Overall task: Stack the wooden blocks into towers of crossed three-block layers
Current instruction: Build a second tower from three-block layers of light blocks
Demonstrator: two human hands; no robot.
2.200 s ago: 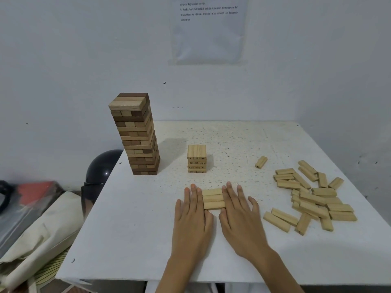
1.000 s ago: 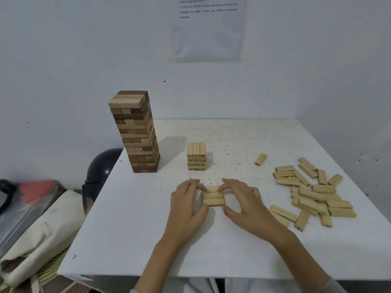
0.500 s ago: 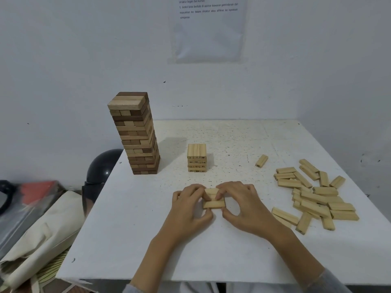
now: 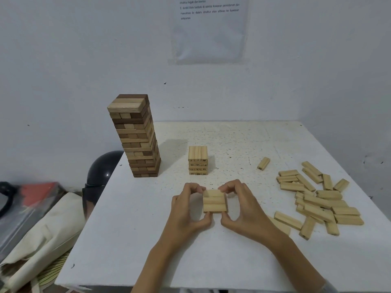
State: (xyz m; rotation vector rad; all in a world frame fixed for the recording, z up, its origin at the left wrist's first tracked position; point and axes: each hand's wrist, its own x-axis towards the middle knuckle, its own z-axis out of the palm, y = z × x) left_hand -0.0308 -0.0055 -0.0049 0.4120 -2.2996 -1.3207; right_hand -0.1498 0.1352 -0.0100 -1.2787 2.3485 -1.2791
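**Three-block layer** (image 4: 214,200): three pale wooden blocks side by side, long edges touching. It sits in front of the short tower (image 4: 198,160), on the person's side. Whether it rests on the tabletop (image 4: 232,261) or is raised off it cannot be told.

**Left hand** (image 4: 186,210): grips the layer's left end. The fingers (image 4: 197,188) curl over the far edge and the thumb presses the near corner.

**Right hand** (image 4: 243,210): grips the layer's right end in mirror fashion, with fingers curled over the far edge and thumb at the near corner.

**Short tower**: pale blocks in crossed layers, upright, with numbers printed on the block ends facing the person.

**Tall tower** (image 4: 135,136): dark and pale blocks mixed, in many crossed layers. It stands upright to the left of the short tower, well apart from it.

**Single block** (image 4: 263,163): lies flat to the right of the short tower, apart from it.

**Loose blocks** (image 4: 317,197): a scattered heap of pale blocks, some overlapping. They lie farther right of the short tower, beyond the single block.

**Helmet** (image 4: 101,170): dark and glossy. It sits left of the short tower, past the tall tower, off the tabletop's edge.

**Printed sheet** (image 4: 208,28): fixed to the white wall, above and behind the short tower.
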